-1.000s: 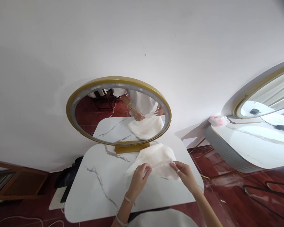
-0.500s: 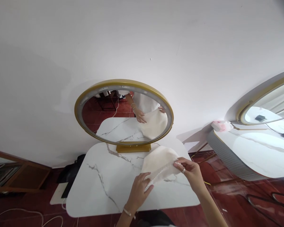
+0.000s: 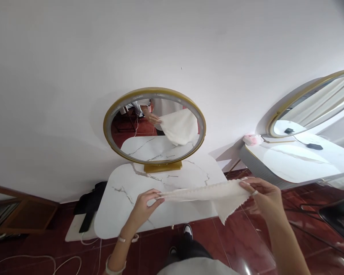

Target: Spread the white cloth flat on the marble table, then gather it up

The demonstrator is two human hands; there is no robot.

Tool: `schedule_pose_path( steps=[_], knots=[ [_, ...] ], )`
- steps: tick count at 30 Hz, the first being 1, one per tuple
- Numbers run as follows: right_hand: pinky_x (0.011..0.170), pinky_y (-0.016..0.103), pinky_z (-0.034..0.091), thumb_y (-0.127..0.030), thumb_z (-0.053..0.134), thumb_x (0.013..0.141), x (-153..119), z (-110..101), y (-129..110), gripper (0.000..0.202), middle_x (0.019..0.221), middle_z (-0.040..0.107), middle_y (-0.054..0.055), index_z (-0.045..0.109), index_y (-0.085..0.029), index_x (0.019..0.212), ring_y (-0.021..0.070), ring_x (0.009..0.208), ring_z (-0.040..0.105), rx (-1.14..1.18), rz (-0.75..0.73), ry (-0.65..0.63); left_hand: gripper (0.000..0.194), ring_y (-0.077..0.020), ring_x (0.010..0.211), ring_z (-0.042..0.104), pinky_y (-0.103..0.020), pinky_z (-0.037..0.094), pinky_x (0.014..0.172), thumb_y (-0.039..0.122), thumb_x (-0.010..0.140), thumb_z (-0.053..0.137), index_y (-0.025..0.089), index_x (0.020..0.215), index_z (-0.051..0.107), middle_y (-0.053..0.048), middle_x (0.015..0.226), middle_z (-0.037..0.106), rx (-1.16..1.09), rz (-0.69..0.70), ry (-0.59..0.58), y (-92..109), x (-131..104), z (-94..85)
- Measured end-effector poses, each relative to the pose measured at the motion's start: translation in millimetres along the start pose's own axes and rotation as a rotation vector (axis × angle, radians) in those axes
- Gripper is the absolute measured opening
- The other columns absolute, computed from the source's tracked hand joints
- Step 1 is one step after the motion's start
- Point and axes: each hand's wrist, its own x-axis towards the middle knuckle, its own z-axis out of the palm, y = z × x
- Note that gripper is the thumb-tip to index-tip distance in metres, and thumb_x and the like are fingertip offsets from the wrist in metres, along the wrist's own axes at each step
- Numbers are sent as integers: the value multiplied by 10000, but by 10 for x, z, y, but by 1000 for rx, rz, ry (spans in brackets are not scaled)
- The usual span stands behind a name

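A cream cloth point(image 3: 200, 194) is stretched between my two hands above a white marbled table point(image 3: 111, 214). My left hand point(image 3: 146, 206) pinches its left end between thumb and fingers. At the cloth's right end, my right hand point(image 3: 259, 191) grips it beyond the table's right side, and a corner with a scalloped edge hangs down near it. Behind the cloth, a round gold-framed mirror point(image 3: 154, 126) stands on the table and reflects the cloth and one hand.
To the right is a second marbled table point(image 3: 289, 160) with another gold-framed mirror point(image 3: 312, 103), a pink-and-white packet point(image 3: 252, 139) and a dark device point(image 3: 314, 146). A wooden cabinet point(image 3: 31, 215) stands at the left. White cables point(image 3: 31, 256) lie on the red floor.
My hands have moved apart, the right one outward to the right, and the cloth has been lifted and drawn out into a long strip. The view has shifted, and my feet now show.
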Motion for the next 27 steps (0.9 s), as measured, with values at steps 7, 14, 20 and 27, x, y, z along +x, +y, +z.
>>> schedule_pose_path(
  steps=[7,14,20,27],
  knots=[
    [560,260,530,-334,852,481,-527,-706,-138,221,740,698,54,701,-239,612,196,704,642,-96,-7,15,223,-170,719,606,-263,531,668,424,769,652,225,669,646,-26,723,654,-164,-41,-233,466,-262,-272],
    [614,269,545,-397,814,560,-189,-792,386,299,799,723,68,729,-202,770,199,711,657,-258,83,-116,114,-111,634,546,-231,502,646,314,798,594,207,767,618,26,681,602,-173,-69,-225,133,-9,415],
    [484,252,494,-377,784,496,773,-351,1327,446,654,681,30,677,-157,868,170,577,621,-280,206,-70,276,-135,679,592,-272,483,702,88,775,422,188,598,609,-9,706,626,37,-53,-124,-544,751,1293],
    [481,300,550,-294,664,553,1392,96,1969,310,698,667,36,613,-165,831,172,486,632,-236,270,-122,297,-177,863,627,-348,481,838,12,760,410,196,727,641,-28,835,677,194,-137,17,-880,1192,1573]
  ],
)
